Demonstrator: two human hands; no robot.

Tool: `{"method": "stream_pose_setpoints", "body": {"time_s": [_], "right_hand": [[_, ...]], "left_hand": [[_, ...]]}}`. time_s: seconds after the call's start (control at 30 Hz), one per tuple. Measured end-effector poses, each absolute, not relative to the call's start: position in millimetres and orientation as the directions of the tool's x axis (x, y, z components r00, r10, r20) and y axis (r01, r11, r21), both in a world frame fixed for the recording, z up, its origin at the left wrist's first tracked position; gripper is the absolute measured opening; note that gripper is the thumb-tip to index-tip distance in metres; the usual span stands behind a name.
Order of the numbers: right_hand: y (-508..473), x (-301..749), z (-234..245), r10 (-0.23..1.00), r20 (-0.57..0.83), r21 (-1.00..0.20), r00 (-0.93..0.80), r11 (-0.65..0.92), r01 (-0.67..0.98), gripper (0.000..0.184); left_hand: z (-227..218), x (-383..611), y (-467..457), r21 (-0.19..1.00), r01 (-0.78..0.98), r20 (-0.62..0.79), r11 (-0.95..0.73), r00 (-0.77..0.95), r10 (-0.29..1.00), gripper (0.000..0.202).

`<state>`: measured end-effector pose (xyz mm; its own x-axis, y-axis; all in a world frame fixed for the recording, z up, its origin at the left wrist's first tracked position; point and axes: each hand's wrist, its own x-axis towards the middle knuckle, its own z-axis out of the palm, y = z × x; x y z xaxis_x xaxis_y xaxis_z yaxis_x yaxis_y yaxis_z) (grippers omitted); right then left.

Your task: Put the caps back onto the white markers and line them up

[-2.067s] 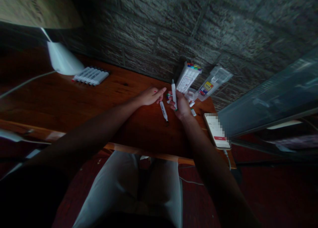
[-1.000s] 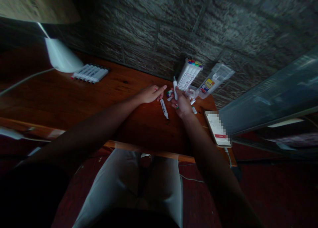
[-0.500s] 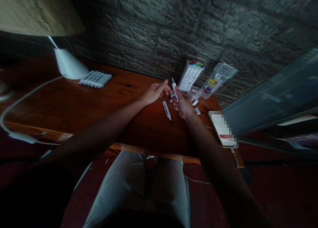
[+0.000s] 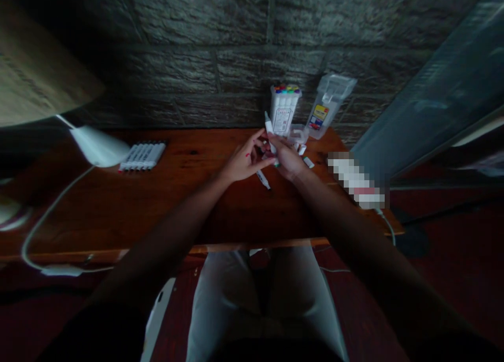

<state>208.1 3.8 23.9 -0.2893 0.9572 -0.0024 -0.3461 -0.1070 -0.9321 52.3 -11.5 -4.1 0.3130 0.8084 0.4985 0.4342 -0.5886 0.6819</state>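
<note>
My right hand (image 4: 290, 159) is closed round a white marker (image 4: 269, 128) that stands nearly upright above the wooden table (image 4: 185, 199). My left hand (image 4: 246, 161) has come against it, fingers curled and touching the marker's lower part. A second white marker (image 4: 263, 179) lies on the table just below both hands. Small loose caps (image 4: 308, 162) lie to the right of my right hand. A white pack of markers with coloured tips (image 4: 284, 109) leans on the stone wall behind the hands.
A clear plastic pouch (image 4: 329, 103) leans on the wall beside the pack. A row of several white markers (image 4: 143, 156) lies at the left by a white lamp base (image 4: 98, 146) with a cable. A phone (image 4: 356, 182) lies at the table's right edge.
My left hand has moved right from the table to meet my right hand at the held marker. The camera view has swung, so the table now looks level.
</note>
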Motion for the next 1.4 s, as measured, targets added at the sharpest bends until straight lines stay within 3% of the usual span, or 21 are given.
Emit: {"method": "stream_pose_setpoints", "body": {"time_s": [0.13,0.3,0.47,0.7,1.07,1.23,1.4], "right_hand": [[6,211,28,0.952,-0.001,-0.894,-0.306,-0.138,-0.425,0.030],[6,210,31,0.943,-0.057,-0.896,-0.328,-0.193,-0.401,0.038],[10,211,29,0.927,-0.080,-0.882,-0.366,-0.237,-0.407,0.049],[17,216,19,0.895,-0.072,-0.871,-0.441,-0.272,-0.410,0.054],[16,210,19,0.936,-0.093,-0.881,-0.340,-0.236,-0.410,0.043],[19,214,16,0.929,-0.116,-0.896,-0.352,-0.251,-0.365,0.054],[18,216,17,0.949,-0.098,-0.923,-0.300,-0.199,-0.329,0.056]], "left_hand": [[-5,50,-10,0.631,0.464,0.514,-0.622,0.350,0.783,0.107],[-5,51,-11,0.563,0.534,0.493,-0.631,0.396,0.775,0.110],[-9,54,-10,0.485,0.567,0.519,-0.666,0.426,0.741,0.104],[-4,51,-13,0.499,0.563,0.523,-0.659,0.411,0.747,0.091],[-4,52,-11,0.482,0.511,0.625,-0.711,0.368,0.688,0.076],[-1,52,-14,0.506,0.509,0.626,-0.696,0.337,0.703,0.057],[-1,54,-15,0.510,0.488,0.613,-0.708,0.370,0.697,0.058]]}}
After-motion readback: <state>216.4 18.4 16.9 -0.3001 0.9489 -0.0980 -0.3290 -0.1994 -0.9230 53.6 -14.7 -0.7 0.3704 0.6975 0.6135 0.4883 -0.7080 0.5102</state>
